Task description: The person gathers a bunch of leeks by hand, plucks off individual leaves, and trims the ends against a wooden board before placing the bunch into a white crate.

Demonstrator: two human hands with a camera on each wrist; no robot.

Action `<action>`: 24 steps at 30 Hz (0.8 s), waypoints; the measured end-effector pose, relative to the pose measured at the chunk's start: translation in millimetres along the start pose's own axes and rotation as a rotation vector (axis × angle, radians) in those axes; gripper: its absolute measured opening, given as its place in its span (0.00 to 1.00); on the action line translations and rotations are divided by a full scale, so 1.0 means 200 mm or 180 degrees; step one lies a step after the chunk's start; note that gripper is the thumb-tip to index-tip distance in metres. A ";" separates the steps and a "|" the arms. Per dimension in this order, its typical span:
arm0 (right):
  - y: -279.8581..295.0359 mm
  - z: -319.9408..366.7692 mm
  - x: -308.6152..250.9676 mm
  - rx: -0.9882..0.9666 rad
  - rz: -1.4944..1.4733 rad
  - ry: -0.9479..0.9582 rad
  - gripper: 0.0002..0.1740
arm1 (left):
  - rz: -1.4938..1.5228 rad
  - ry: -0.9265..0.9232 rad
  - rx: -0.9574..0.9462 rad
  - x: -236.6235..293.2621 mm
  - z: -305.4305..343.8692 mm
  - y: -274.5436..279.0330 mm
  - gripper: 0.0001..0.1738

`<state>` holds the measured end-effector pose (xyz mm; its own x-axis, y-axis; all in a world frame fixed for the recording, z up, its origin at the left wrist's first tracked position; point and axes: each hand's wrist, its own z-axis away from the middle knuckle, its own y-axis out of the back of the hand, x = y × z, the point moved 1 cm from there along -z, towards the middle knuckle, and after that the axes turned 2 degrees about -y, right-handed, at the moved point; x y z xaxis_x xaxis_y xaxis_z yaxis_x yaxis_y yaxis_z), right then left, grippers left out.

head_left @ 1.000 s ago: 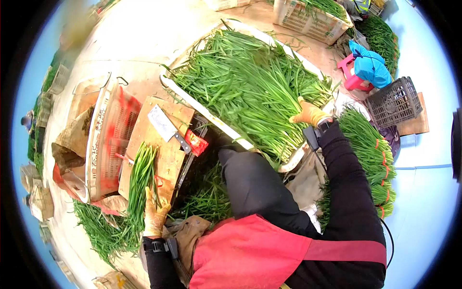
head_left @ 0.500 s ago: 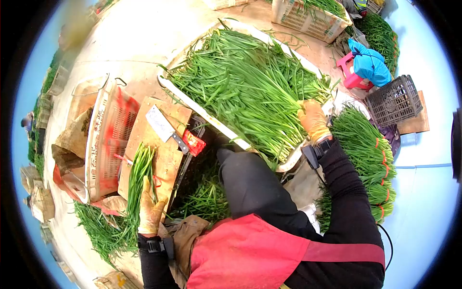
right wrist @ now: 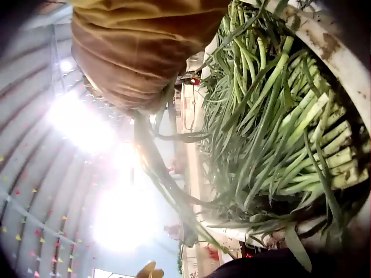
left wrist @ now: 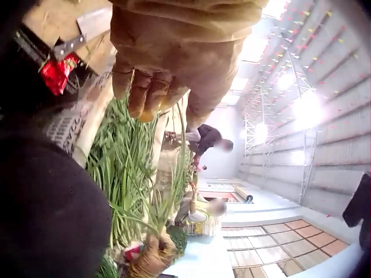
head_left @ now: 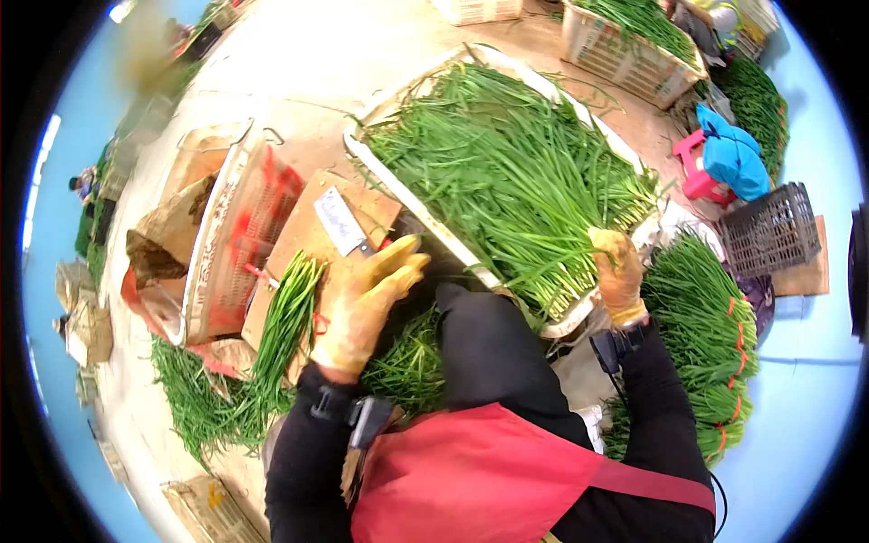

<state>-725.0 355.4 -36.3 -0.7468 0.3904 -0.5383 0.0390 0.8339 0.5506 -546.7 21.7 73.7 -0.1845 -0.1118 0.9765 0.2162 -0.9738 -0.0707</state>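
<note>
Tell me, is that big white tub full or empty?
Looks full: long green leaves spread across the white tub, reaching its rim.

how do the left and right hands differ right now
The left hand is open, fingers apart, while the right hand is curled round some green leaves. The left hand is by the wooden board; the right hand is at the white tub. Both wear yellowish gloves.

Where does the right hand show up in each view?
Head: right hand, right of centre, at the near right end of the tub, gripping greens.
Left wrist: small, at the bottom edge, left of centre.
Right wrist: large, top edge, left of centre.
Shared landmark: the white-rimmed tub of greens, also left of centre in the left wrist view and at right in the right wrist view.
</note>
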 end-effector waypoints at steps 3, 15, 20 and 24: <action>-0.02 0.06 0.02 -0.0122 -0.0157 -0.0021 0.16 | 0.0192 0.0442 -0.0009 -0.05 -0.13 -0.09 0.35; -0.07 0.06 -0.03 -0.0778 -0.0125 -0.0069 0.15 | 0.1226 0.0211 -0.0176 -0.26 -0.23 -0.38 0.24; -0.07 -0.01 -0.09 -0.1128 0.0002 -0.0110 0.15 | 0.1172 0.0260 0.0125 -0.21 -0.19 -0.40 0.17; -0.10 0.00 -0.06 -0.1262 0.0241 0.0093 0.12 | 0.0918 0.0040 0.0367 -0.28 -0.20 -0.43 0.15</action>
<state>-717.1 334.9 -41.0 -0.7704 0.4291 -0.4715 -0.1601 0.5856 0.7946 -592.9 103.2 16.0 -0.1115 -0.3835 0.9168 0.3685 -0.8727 -0.3203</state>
